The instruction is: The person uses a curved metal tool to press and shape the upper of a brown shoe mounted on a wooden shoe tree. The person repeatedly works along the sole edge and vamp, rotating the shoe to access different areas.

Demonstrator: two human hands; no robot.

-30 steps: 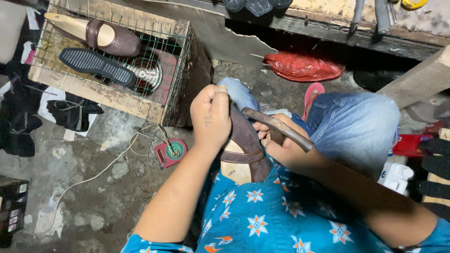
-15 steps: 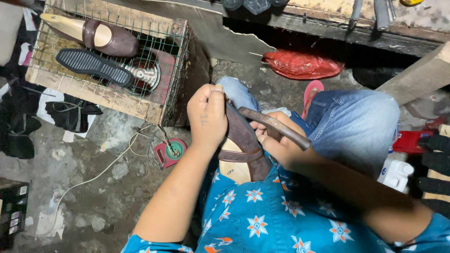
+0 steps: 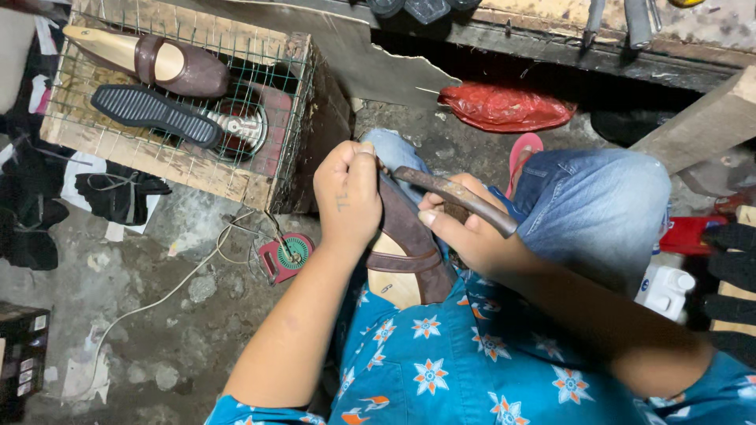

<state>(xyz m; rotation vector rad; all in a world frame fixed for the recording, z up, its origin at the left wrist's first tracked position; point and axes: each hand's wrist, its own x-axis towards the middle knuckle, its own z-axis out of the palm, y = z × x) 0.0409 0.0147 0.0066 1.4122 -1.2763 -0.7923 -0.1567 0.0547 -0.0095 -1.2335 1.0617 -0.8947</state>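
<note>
Two hands work on one brown shoe point(image 3: 409, 236), which sits on a pale wooden last in the person's lap, right under both hands, heel end toward the blue flowered shirt. The left hand point(image 3: 346, 197) is curled shut over the toe end of the shoe, fingers pressed together and gripping the upper. The right hand point(image 3: 465, 232) is wrapped around one dark, worn tool handle point(image 3: 457, 197), which lies slanted across the shoe just beside the left hand; its working end is hidden behind the left hand's fingers, so I cannot tell what kind of tool it is.

Up and to the left of the left hand stands one wooden crate with a wire mesh top point(image 3: 276, 189), its near corner close to that hand. On the mesh lie one finished brown shoe on a last point(image 3: 169, 67) and one black ribbed sole point(image 3: 153, 114). Below the crate's corner, near the left forearm, one small round red-and-green object point(image 3: 287, 256) rests on the rough concrete floor with a pale cord trailing left. That floor stretch is the widest open room. Beyond the right hand lies one red plastic bag point(image 3: 504, 106), probably crumpled. A white bottle point(image 3: 665, 287) is half hidden behind the right arm.
</note>
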